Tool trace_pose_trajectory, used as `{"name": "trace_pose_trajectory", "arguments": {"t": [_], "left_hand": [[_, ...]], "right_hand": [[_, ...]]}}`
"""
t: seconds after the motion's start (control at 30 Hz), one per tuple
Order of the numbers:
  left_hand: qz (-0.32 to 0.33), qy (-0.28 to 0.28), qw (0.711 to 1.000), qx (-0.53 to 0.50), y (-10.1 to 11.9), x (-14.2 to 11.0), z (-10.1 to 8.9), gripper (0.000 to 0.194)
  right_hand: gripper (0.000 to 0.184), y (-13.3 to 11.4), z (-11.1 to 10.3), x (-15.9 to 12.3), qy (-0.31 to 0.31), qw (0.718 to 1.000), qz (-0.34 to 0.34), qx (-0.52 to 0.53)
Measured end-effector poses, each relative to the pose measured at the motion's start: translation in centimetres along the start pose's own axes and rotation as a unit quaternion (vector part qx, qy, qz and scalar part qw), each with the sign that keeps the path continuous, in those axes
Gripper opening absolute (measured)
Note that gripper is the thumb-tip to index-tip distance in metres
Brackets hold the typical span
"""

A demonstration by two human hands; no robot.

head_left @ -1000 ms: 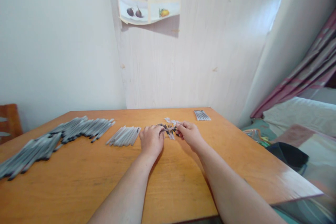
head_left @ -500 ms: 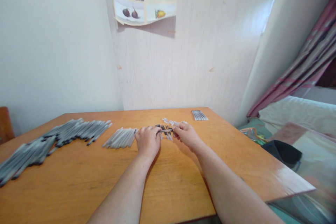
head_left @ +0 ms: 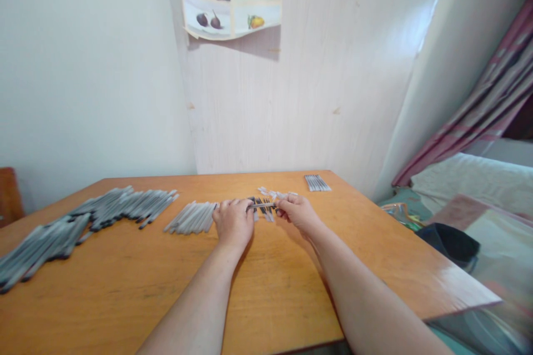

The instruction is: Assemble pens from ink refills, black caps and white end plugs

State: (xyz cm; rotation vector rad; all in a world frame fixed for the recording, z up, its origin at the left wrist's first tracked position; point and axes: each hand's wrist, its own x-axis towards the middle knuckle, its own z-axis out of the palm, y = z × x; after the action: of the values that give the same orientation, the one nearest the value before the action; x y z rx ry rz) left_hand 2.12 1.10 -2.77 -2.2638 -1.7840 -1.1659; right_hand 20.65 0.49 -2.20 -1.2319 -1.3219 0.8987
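My left hand (head_left: 234, 222) is closed around one end of a slim pen (head_left: 262, 206), seen over the middle of the table. Pinched in the fingers of my right hand (head_left: 298, 212) is the pen's other end, so it lies level between both hands. Beneath it are several short black pen parts (head_left: 266, 212) with clear tips. Small clear caps (head_left: 270, 193) are scattered just behind these. To the left of my left hand lies a row of whitish pen barrels (head_left: 192, 218). The fingertips partly hide both ends of the held pen.
Black-ended pens lie in a long heap (head_left: 120, 205) and a nearer heap (head_left: 45, 247) on the left of the wooden table (head_left: 275, 288). A neat row of pens (head_left: 317, 182) is at the back right. Off the right edge stands a dark bin (head_left: 449, 244).
Both hands keep hold of the pen over the same spot, with slightly more of it showing between them now. The whole view has shifted a little. The rows of pens have not moved.
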Motion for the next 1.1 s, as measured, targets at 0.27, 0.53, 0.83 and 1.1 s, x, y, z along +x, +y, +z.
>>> {"name": "trace_pose_trajectory", "arguments": {"t": [0.27,0.53,0.83,1.1], "left_hand": [[-0.186,-0.063,0.851,-0.487,-0.2,0.9,2.2,0.022],[-0.265,-0.080,0.742,-0.610,0.2,0.9,1.7,0.026],[-0.300,-0.080,0.684,-0.660,0.0,1.0,2.4,0.015],[-0.301,-0.088,0.673,-0.670,0.1,1.0,2.6,0.019]], "right_hand": [[0.025,0.3,1.1,-0.1,-0.001,0.999,-0.047,-0.007],[0.015,1.5,3.4,-1.2,-0.014,0.983,-0.099,-0.153],[0.019,1.4,3.6,-1.6,0.001,0.956,-0.102,-0.276],[0.026,0.1,3.9,-2.4,0.020,0.935,-0.079,-0.345]]}}
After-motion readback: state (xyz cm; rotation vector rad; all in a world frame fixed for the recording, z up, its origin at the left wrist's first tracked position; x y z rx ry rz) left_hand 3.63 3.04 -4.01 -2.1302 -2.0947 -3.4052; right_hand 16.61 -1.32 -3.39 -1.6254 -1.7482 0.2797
